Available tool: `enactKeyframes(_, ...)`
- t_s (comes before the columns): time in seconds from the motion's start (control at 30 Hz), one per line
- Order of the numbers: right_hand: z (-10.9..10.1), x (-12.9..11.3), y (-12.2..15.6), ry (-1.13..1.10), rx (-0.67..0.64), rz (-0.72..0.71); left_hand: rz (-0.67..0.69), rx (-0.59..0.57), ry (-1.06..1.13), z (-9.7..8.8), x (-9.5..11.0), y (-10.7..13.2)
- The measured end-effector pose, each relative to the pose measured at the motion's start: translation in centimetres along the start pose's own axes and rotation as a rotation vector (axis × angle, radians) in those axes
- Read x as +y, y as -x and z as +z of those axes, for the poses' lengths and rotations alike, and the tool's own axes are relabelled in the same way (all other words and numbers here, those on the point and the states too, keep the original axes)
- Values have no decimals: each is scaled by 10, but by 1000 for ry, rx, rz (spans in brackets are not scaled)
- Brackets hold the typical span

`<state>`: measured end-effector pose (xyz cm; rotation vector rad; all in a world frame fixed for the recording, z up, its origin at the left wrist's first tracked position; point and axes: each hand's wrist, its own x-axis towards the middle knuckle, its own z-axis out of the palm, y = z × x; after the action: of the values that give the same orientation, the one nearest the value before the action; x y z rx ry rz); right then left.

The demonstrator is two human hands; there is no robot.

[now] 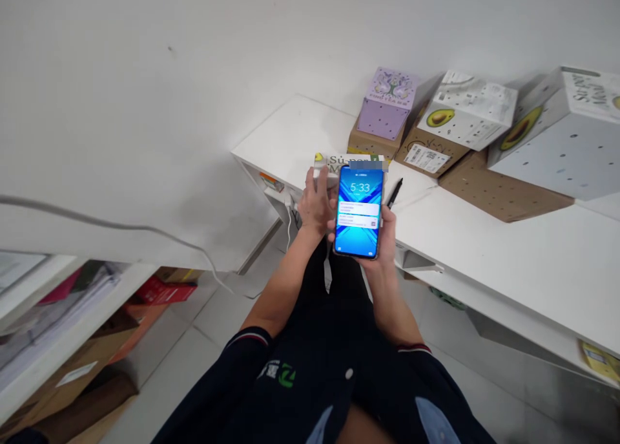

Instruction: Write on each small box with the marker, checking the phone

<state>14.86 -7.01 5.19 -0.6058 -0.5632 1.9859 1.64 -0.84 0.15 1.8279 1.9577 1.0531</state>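
Observation:
A smartphone [359, 221] with a lit blue lock screen reading 5:33 is held upright in my right hand [386, 237], its fingers wrapped around the edges. My left hand [316, 201] is just left of the phone, fingers stretched and apart. Its fingertips overlap the left end of a small white box [334, 161] with printed lettering; whether they press on it I cannot tell. The phone hides much of that box. To the right of the phone, a black pen [396, 192] lies on the white desk [508, 263].
Along the wall, a purple box [382, 117] and white avocado-print boxes [467, 117] stand on brown cartons [504, 189]. A white cable [289, 221] hangs at the desk's left end. A grey cord [121, 224] crosses on the left, above a shelf [97, 327] with packages.

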Motion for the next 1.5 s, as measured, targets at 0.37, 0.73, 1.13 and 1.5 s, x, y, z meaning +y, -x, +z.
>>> enactKeyframes(0.37, -161, -67, 47, 1657, 1209, -443, 26, 45, -232, -7, 11, 2)
enactKeyframes(0.73, -203, -77, 54, 2033, 1330, -100, 3, 20, -290, -10, 13, 4)
enactKeyframes(1.13, -117, -53, -32, 1403, 613, -495, -4, -7, -11, -19, 6, -2)
enactKeyframes(1.5, -87, -39, -77, 1214, 357, -485, 53, -378, 591, -25, -76, -68)
